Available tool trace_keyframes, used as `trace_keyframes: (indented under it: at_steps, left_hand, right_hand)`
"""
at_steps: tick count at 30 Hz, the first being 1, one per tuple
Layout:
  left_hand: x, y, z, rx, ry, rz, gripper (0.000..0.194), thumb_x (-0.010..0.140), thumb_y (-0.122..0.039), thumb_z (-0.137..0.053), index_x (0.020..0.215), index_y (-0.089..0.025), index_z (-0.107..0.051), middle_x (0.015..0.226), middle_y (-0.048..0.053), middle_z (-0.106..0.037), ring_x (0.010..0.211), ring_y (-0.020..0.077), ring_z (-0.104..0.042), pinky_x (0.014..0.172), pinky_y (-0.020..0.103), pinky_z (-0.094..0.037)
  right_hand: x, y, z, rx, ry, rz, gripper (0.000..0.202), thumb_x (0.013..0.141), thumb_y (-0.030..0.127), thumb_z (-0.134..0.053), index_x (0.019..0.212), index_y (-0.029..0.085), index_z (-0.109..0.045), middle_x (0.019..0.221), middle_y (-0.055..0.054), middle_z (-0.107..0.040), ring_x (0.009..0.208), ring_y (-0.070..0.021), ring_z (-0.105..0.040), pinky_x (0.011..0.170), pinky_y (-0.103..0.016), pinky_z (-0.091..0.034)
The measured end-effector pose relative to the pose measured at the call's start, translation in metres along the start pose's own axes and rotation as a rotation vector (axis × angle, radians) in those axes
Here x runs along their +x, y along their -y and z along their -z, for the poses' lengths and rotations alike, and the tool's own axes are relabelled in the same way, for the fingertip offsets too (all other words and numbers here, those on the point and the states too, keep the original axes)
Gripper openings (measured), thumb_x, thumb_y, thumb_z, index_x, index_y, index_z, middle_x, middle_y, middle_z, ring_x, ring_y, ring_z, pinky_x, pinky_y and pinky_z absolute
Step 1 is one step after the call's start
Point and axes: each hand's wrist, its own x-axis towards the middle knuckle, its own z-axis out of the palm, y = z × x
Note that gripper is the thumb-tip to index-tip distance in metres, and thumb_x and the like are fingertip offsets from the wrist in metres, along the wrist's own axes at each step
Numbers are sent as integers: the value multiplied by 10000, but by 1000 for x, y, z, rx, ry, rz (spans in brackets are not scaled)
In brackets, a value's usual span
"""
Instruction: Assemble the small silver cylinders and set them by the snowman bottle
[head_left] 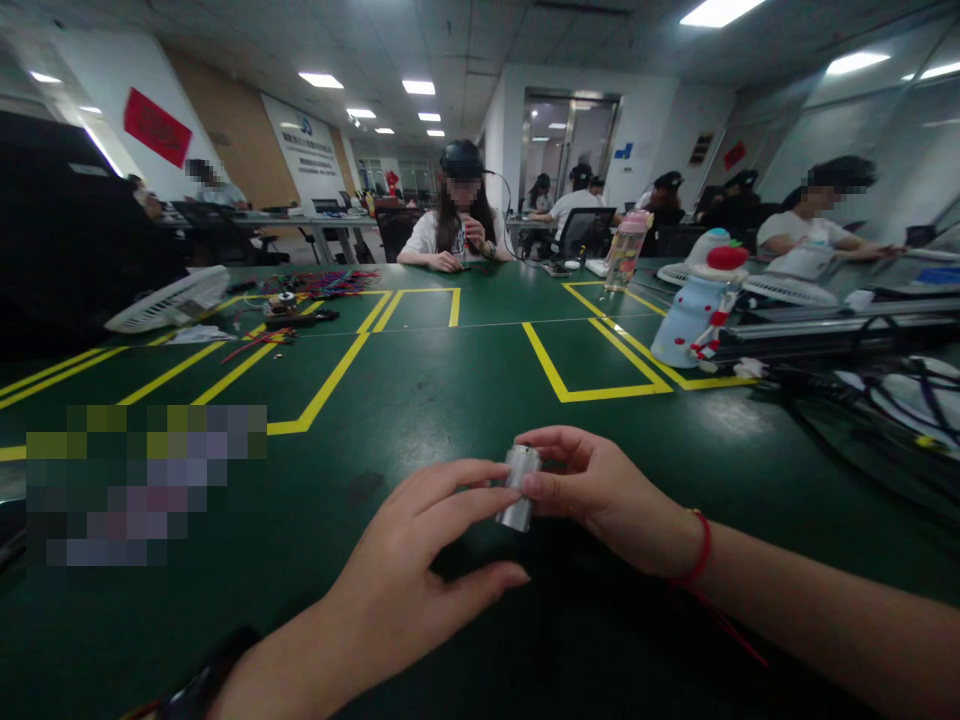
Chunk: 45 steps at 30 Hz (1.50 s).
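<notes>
A small silver metal cylinder [516,512] is held a little above the green table, tilted slightly. My right hand [619,500] grips it from the right between thumb and fingers; a red cord bracelet circles that wrist. From the left, my left hand [412,550] reaches over with its fingers stretched out. Its fingertips meet or nearly meet the cylinder's side, while its thumb stands apart below. My fingers cover part of the cylinder, and its top end looks slightly recessed.
Yellow tape lines [559,370] mark the green table [420,400]. At right stand a light blue bottle [679,320], a pink-topped bottle [626,250] and dark cables [847,430]. Wires [330,285] and a white fan [172,300] lie left. A person [457,220] sits opposite.
</notes>
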Motion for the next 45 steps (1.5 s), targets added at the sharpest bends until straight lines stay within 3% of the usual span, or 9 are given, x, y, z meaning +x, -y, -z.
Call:
trace_keyframes:
  at_steps: [5, 8, 13, 18, 26, 34, 37, 40, 45]
  left_hand:
    - [-2, -2, 1, -77, -62, 123, 284, 816, -295, -639, 1096, -249, -628, 1146, 73, -689, 1049, 257, -638, 904, 407, -521]
    - [0, 0, 0, -205, -68, 235, 205, 852, -259, -586, 1050, -239, -635, 1057, 51, -716, 963, 223, -672, 852, 363, -547]
    - [7, 3, -2, -344, 7, 350, 163, 901, -243, -530, 1027, -226, -632, 1011, 35, -713, 900, 180, -676, 815, 313, -548]
    - [29, -4, 2, -164, -4, 262, 198, 886, -296, -564, 1042, -256, -677, 1053, 37, -657, 942, 195, -621, 848, 358, -507]
    - [42, 7, 22, -109, -18, 381, 189, 825, -418, -633, 867, -269, -743, 964, 17, -612, 883, 206, -592, 778, 338, -466]
    - [21, 30, -13, 1, 171, 352, 102, 787, -365, -696, 843, -315, -764, 903, 14, -627, 911, 226, -562, 796, 356, -430]
    - [19, 29, -10, -28, 168, 343, 169, 785, -385, -696, 934, -324, -749, 931, 15, -633, 911, 223, -565, 798, 346, -433]
    - [12, 32, 12, -109, 124, 432, 298, 837, -434, -621, 1102, -313, -685, 1012, 24, -621, 873, 205, -581, 737, 313, -451]
    - [-10, 60, 49, -68, 27, 649, 377, 866, -534, -522, 1106, -275, -656, 964, 23, -651, 828, 213, -601, 705, 315, -446]
  right_hand:
    - [-5, 3, 0, -421, 8, 458, 389, 664, 236, -770, 1038, 253, -665, 1071, -24, -636, 988, -149, -620, 893, -336, -526]
    - [-7, -1, -1, -598, 28, 584, 341, 725, 265, -725, 1062, 283, -673, 1126, -32, -611, 1038, -157, -596, 926, -347, -511]
    - [-2, -14, 2, -570, 63, 450, 416, 721, 235, -723, 1116, 244, -591, 1113, -39, -612, 1018, -149, -609, 923, -347, -515]
    - [2, -22, 1, -416, 42, 362, 690, 667, 207, -758, 1244, 239, -382, 1099, -41, -622, 1021, -147, -621, 958, -362, -495]
    - [-1, -17, 5, -735, -26, 423, 556, 700, 255, -719, 1202, 217, -483, 1086, -53, -608, 970, -154, -600, 889, -344, -497]
    - [-1, -21, 4, -845, -53, 466, 435, 708, 223, -685, 1119, 218, -544, 1057, -21, -617, 916, -125, -601, 832, -295, -514]
    - [-1, -13, 7, -817, -62, 446, 421, 714, 246, -684, 1108, 211, -542, 1057, -29, -628, 928, -129, -615, 840, -291, -519]
    - [-3, 10, 38, -823, -246, 419, 459, 717, 326, -687, 1122, 185, -524, 1060, -64, -635, 917, -150, -632, 823, -301, -525]
    - [-27, 51, 156, -1291, -953, 245, 514, 671, 435, -680, 1103, 184, -561, 987, -76, -641, 824, -182, -618, 763, -326, -495]
